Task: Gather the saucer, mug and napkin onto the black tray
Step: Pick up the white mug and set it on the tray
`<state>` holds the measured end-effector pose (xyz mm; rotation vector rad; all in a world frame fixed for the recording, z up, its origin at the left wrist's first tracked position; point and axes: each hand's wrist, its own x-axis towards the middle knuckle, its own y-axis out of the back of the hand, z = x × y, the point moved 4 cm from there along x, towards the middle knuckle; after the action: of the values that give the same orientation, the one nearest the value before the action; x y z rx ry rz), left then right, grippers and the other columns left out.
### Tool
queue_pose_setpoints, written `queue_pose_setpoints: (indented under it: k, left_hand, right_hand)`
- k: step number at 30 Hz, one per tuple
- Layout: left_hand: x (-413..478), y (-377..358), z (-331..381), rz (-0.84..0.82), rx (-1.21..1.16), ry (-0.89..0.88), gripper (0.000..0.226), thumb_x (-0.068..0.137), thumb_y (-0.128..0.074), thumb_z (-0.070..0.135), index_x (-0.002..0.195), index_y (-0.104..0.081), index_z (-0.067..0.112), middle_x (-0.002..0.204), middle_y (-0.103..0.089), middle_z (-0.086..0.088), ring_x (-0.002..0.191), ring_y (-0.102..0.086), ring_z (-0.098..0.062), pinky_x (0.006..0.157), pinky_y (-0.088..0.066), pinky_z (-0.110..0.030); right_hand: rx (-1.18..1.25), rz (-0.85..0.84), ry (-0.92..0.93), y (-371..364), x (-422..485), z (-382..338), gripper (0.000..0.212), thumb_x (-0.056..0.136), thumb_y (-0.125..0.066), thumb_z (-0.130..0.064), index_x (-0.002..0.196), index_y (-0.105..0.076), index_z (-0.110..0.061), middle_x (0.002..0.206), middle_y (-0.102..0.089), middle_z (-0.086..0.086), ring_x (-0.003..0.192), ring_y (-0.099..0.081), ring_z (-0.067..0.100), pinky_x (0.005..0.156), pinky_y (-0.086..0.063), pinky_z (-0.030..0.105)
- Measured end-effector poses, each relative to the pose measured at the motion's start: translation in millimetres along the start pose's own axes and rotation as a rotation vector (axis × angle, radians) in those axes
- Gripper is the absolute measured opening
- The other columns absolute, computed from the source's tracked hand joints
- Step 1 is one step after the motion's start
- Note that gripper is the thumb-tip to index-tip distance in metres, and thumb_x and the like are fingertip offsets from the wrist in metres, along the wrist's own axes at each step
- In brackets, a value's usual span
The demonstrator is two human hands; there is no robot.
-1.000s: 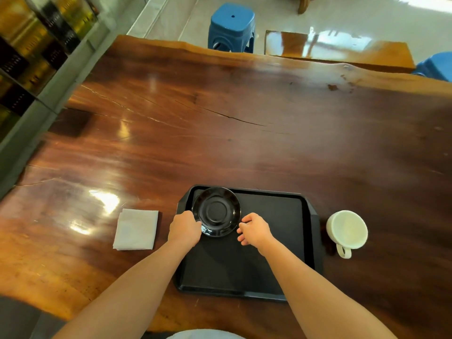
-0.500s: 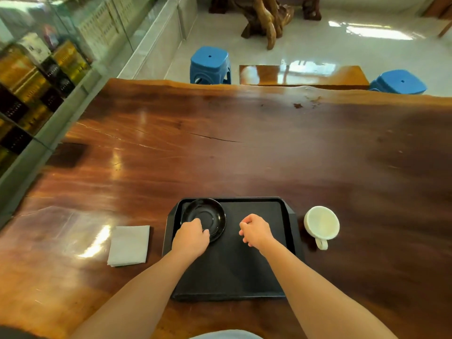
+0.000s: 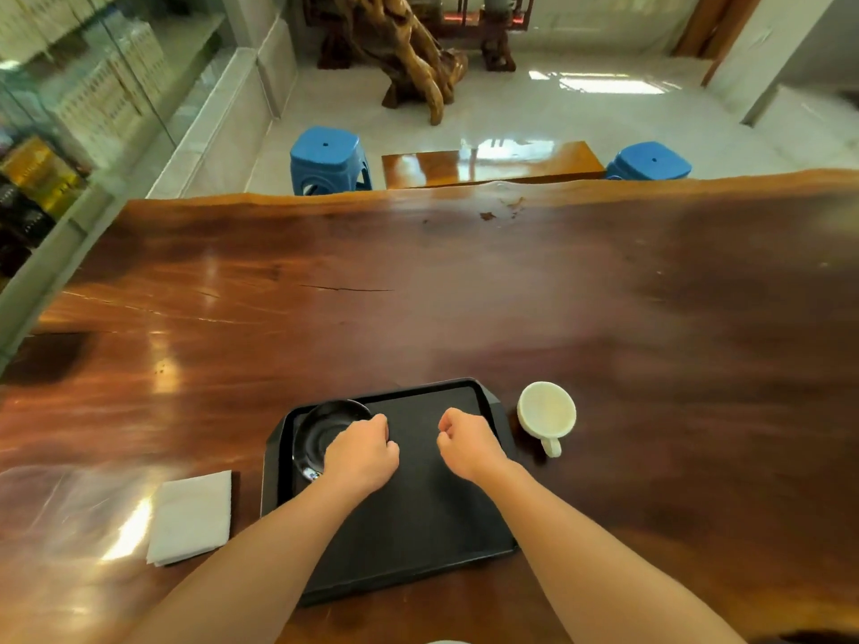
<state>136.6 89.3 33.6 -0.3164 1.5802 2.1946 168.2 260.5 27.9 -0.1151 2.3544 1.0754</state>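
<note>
The black saucer (image 3: 323, 429) lies in the far left corner of the black tray (image 3: 418, 541). My left hand (image 3: 360, 453) hovers with curled fingers over the saucer's near right edge and hides that part; no grip on it shows. My right hand (image 3: 469, 441) is curled shut above the tray's middle right and holds nothing. A white mug (image 3: 546, 413) stands upright on the table just right of the tray, handle toward me. The folded white napkin (image 3: 190, 518) lies flat on the table left of the tray.
The tray sits near my edge of a long glossy wooden table (image 3: 418, 295). Beyond its far edge are two blue stools (image 3: 327, 158) (image 3: 648, 160), a wooden bench (image 3: 488, 165) and a root sculpture (image 3: 409, 53). A glass cabinet (image 3: 69, 109) runs along the left.
Both hands held the saucer over the tray; now it rests in the far left corner. The right hand came off first, the left hand shifted right. The view tilted up.
</note>
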Motion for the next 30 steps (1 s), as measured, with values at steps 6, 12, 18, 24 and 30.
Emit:
queue_pose_setpoints:
  k: [6, 12, 18, 24, 30]
  left_hand:
    - [11.9, -6.6, 40.1, -0.002, 0.06, -0.109, 0.015, 0.093, -0.049, 0.026, 0.095, -0.055, 0.013, 0.093, -0.066, -0.007, 0.083, -0.062, -0.03, 0.066, -0.048, -0.036]
    - [19.9, -19.7, 67.8, -0.025, 0.094, -0.159, 0.012, 0.091, -0.047, 0.024, 0.093, -0.052, 0.013, 0.095, -0.065, -0.007, 0.079, -0.058, -0.029, 0.061, -0.041, -0.034]
    - [31.5, -33.2, 94.2, -0.088, 0.111, -0.208, 0.012, 0.092, -0.046, 0.023, 0.093, -0.052, 0.013, 0.094, -0.063, -0.006, 0.079, -0.059, -0.028, 0.059, -0.041, -0.035]
    - [47.2, -52.6, 126.8, -0.139, 0.113, -0.257, 0.01, 0.092, -0.047, 0.022, 0.09, -0.049, 0.013, 0.09, -0.062, -0.006, 0.076, -0.057, -0.028, 0.059, -0.043, -0.036]
    - [63.2, -75.3, 157.8, -0.173, 0.074, -0.313, 0.012, 0.092, -0.051, 0.019, 0.1, -0.051, 0.011, 0.094, -0.06, -0.008, 0.082, -0.06, -0.031, 0.065, -0.051, -0.041]
  right_hand:
    - [-0.078, 0.025, -0.043, 23.2, -15.1, 36.3, 0.023, 0.095, -0.045, -0.019, 0.113, -0.056, -0.012, 0.112, -0.063, 0.009, 0.093, -0.061, 0.029, 0.08, -0.053, 0.039]
    - [-0.035, 0.074, -0.147, 41.5, -25.9, 78.6, 0.019, 0.091, -0.045, -0.016, 0.105, -0.058, -0.012, 0.101, -0.061, 0.008, 0.089, -0.058, 0.029, 0.078, -0.053, 0.038]
    - [-0.028, 0.148, -0.251, 57.4, -29.6, 116.5, 0.018, 0.092, -0.047, -0.018, 0.104, -0.06, -0.016, 0.102, -0.062, 0.007, 0.082, -0.059, 0.025, 0.069, -0.047, 0.032]
    - [-0.074, 0.2, -0.332, 71.5, -26.5, 144.6, 0.014, 0.092, -0.046, -0.02, 0.097, -0.058, -0.014, 0.102, -0.066, 0.009, 0.081, -0.058, 0.029, 0.069, -0.049, 0.034]
    - [-0.03, 0.225, -0.41, 81.3, -13.9, 171.7, 0.019, 0.091, -0.05, -0.015, 0.108, -0.058, -0.013, 0.105, -0.065, 0.012, 0.085, -0.059, 0.03, 0.073, -0.051, 0.036]
